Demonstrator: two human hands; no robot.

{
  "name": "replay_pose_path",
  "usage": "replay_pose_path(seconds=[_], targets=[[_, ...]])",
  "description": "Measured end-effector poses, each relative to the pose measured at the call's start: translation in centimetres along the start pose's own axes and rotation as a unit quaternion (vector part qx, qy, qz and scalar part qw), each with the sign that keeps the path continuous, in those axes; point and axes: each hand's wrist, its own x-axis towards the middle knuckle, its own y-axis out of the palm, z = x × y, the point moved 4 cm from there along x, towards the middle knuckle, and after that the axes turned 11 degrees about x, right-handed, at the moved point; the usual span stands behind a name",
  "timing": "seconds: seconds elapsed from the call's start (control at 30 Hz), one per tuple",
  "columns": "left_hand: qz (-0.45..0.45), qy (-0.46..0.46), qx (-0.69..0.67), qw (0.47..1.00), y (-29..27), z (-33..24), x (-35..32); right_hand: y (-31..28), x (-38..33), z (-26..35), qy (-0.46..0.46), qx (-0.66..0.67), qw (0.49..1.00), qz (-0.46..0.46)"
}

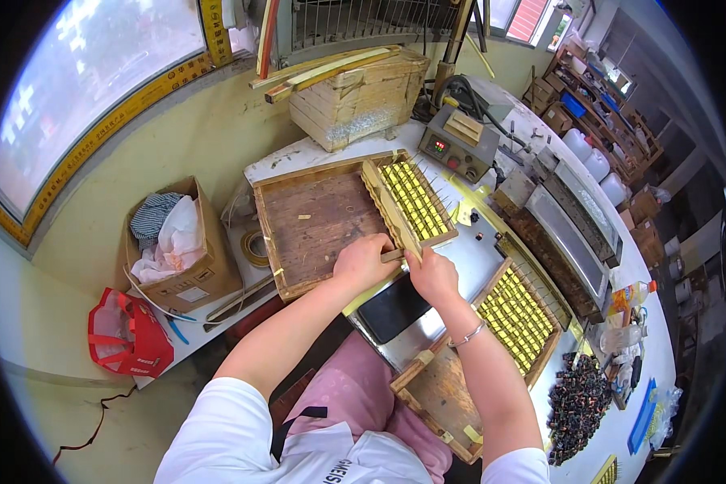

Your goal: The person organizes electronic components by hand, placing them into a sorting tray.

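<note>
A shallow wooden tray (286, 242) lies in front of me. Rows of small yellow-wrapped parts with thin wire pins (418, 198) fill its right side. Beside these rows runs a long wooden strip (390, 208) with a notched edge, tilted across the tray. My left hand (365, 263) is closed at the near end of the strip, by the tray's front edge; its fingertips are partly hidden. My right hand (434, 278) pinches the same end from the right. Below the hands lies a black phone (391, 309).
At right sit a second tray of yellow parts (515, 323), a wooden tray (444, 387) and a heap of small dark parts (577, 407). Farther back are a control box (460, 143), long metal troughs (569, 234) and a wooden crate (359, 101). A cardboard box (187, 274) stands left.
</note>
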Motion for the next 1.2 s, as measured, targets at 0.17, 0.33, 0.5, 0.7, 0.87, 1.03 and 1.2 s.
replay_pose_path(seconds=[0.17, 0.33, 0.5, 0.7, 0.87, 1.03, 1.2], targets=[[-0.089, 0.073, 0.121, 0.986, 1.2, -1.5, -0.8, -0.8, -0.1, -0.4, 0.013, -0.016, 0.999, 0.048], [-0.070, 0.012, 0.107, 0.992, 1.3, -3.3, -1.5, -1.7, -1.3, -1.6, -0.004, 0.014, 0.999, 0.049], [-0.050, -0.024, 0.092, 0.994, 1.4, -4.7, -2.3, -4.2, -4.9, -2.4, 0.001, 0.012, 0.996, 0.086], [-0.049, -0.017, 0.089, 0.995, 2.9, -6.2, -3.2, -10.1, -14.1, -5.5, 0.047, -0.001, 0.991, 0.123], [-0.037, 0.036, 0.101, 0.993, 5.7, -7.4, -2.3, -15.7, -23.4, -12.1, 0.043, -0.006, 0.994, 0.100], [-0.070, 0.027, 0.086, 0.993, 9.0, -8.9, -1.2, -18.8, -31.2, -23.0, 0.102, 0.042, 0.993, 0.027], [-0.089, 0.051, 0.034, 0.994, 12.0, -11.5, -1.1, -20.0, -35.0, -31.0, 0.117, 0.066, 0.991, -0.028]])
